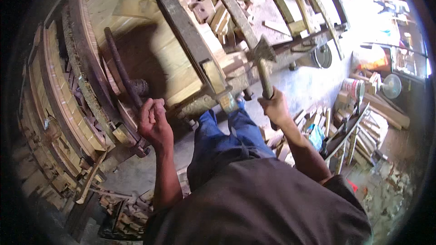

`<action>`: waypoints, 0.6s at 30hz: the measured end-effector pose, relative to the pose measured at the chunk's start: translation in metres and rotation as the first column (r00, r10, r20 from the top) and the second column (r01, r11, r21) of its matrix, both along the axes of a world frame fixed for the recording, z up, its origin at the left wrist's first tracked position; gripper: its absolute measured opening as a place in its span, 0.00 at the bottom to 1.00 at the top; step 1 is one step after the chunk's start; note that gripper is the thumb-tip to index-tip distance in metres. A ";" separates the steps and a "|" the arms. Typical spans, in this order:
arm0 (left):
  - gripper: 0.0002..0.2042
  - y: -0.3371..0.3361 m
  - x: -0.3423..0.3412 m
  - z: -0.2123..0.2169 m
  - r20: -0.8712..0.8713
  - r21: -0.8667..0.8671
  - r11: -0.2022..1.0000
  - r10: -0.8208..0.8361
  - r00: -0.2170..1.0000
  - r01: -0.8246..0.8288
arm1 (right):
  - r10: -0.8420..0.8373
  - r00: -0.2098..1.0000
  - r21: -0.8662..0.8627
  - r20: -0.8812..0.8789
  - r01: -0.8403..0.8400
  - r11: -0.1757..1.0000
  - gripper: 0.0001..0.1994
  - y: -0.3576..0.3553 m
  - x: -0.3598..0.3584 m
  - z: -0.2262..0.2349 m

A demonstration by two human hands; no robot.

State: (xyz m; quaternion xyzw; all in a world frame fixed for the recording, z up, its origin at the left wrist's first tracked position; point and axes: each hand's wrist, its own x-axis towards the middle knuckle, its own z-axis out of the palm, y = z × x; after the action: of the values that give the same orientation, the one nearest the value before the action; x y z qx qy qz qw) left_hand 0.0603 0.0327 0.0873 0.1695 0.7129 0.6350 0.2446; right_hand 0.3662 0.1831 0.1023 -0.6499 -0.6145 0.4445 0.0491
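My right hand (274, 108) is closed round the wooden handle of a hatchet (264, 52). Its dark, flared head points up and away from me, over the near rail of the clamping rack. My left hand (154, 121) is raised at the rack's front edge with loosely bent fingers, and I see nothing held in it. Just beyond those fingers a dark metal bar (119, 61) with a rounded lump runs over a pale wooden panel (175, 66). Dark clamp bars (175, 18) cross the panel, and a small wood block (213, 76) sits at one bar's near end.
More clamped boards (61, 95) stand to the left. Offcuts (218, 16) lie beyond the panel. On the right are a bucket (322, 56), a paint tin (353, 88), and stacked wood strips (363, 138). Scrap pieces (131, 218) lie on the floor at lower left.
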 end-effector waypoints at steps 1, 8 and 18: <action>0.13 0.002 -0.005 -0.003 0.022 0.021 1.000 0.023 0.999 -0.024 | 0.017 0.999 0.092 0.032 -0.020 0.996 0.11 0.000 -0.011 0.013; 0.13 0.005 -0.018 0.011 -0.275 -0.129 0.992 -0.034 0.961 -0.002 | 0.178 0.983 -0.057 0.035 -0.176 0.983 0.10 -0.005 0.000 -0.014; 0.14 -0.018 -0.089 -0.034 0.509 -0.286 0.958 0.118 0.853 0.039 | 0.098 0.890 -0.310 -0.445 -0.256 0.916 0.20 -0.031 -0.130 0.064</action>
State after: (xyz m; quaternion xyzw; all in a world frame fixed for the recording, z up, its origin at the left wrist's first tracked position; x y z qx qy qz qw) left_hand -0.0288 0.0145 0.0534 -0.0607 0.7072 0.5524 0.4370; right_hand 0.2362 0.1526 0.1667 -0.4768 -0.5547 0.6816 0.0192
